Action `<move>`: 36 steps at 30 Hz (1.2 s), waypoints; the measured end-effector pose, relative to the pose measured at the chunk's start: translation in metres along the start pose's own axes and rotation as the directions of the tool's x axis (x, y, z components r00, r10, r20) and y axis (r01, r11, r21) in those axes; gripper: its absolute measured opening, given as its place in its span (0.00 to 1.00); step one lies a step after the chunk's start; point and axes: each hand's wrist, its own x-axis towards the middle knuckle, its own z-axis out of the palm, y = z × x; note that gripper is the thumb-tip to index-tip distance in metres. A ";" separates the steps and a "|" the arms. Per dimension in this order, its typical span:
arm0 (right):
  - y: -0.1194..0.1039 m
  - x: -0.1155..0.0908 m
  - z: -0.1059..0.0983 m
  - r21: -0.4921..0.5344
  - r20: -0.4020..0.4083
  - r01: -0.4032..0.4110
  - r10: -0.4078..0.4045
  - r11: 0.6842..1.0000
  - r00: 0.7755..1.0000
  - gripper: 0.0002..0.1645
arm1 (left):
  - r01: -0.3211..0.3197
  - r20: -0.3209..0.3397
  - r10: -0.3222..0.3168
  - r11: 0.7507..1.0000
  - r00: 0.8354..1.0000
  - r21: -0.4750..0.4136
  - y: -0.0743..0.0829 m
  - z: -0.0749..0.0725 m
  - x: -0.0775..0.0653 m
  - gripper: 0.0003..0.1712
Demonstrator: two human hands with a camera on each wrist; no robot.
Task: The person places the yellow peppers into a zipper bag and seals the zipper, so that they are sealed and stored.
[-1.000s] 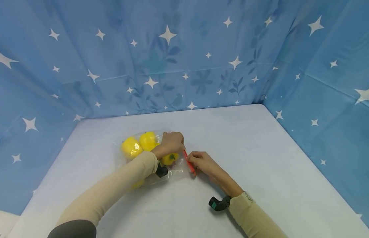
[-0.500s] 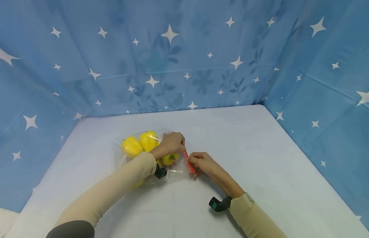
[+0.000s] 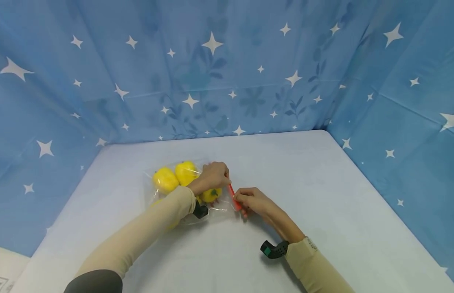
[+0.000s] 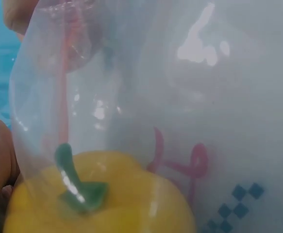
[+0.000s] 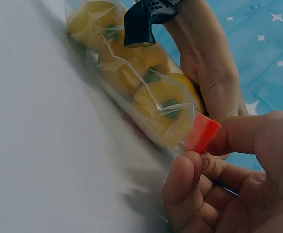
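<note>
Several yellow bell peppers [image 3: 165, 180] lie inside a clear plastic bag [image 3: 150, 195] on the table. A red strip [image 3: 233, 196] runs along the bag's right-hand edge. My left hand [image 3: 212, 177] reaches over the bag and grips the strip's far end. Nearer to me, my right hand [image 3: 254, 200] pinches the strip close to its near end. The right wrist view shows the strip's red end [image 5: 202, 134] between thumb and fingers. In the left wrist view, a pepper with a green stem [image 4: 102, 194] shows through the plastic; part of the bag is hidden under my left forearm.
The table has a white cover [image 3: 292, 171]. Blue curtains with white stars [image 3: 248, 61] hang behind it and at both sides. A black wrist camera [image 3: 274, 249] sits on my right wrist. Pink print [image 4: 180, 165] appears on the bag.
The head view has shifted slightly. Both hands stay on the red strip, and my right fingertips now show more below its near end.
</note>
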 end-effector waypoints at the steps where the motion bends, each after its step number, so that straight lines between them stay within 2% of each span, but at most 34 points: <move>1: 0.000 0.000 0.000 0.000 0.001 0.001 -0.001 1.000 1.000 0.11 | 0.004 -0.004 -0.004 1.000 1.000 0.001 0.000 0.000 0.000 0.12; 6: 0.004 -0.001 0.000 0.005 0.001 0.008 -0.008 1.000 1.000 0.11 | 0.010 -0.008 -0.010 1.000 1.000 -0.003 0.000 0.000 0.000 0.12; 12: 0.010 0.001 0.002 0.028 0.017 0.009 -0.009 1.000 1.000 0.13 | 0.005 0.031 -0.004 1.000 1.000 -0.030 -0.001 -0.001 -0.001 0.11; 15: 0.010 0.002 0.003 0.043 0.000 0.012 -0.012 0.999 1.000 0.13 | -0.002 0.046 0.004 0.999 0.999 -0.044 0.000 -0.004 -0.001 0.11; 28: 0.005 0.009 0.013 0.080 -0.120 0.022 -0.012 0.997 0.993 0.16 | -0.067 0.068 0.069 0.998 0.995 -0.019 0.000 -0.008 -0.002 0.12; 33: 0.007 0.008 0.012 0.099 -0.117 0.020 -0.009 0.995 0.993 0.16 | -0.080 0.100 0.078 0.997 0.992 0.018 0.002 -0.008 -0.002 0.09; 36: 0.007 0.006 0.008 0.112 -0.100 0.014 -0.003 0.994 0.995 0.15 | -0.133 0.124 0.126 0.990 0.984 0.051 0.004 -0.008 -0.002 0.06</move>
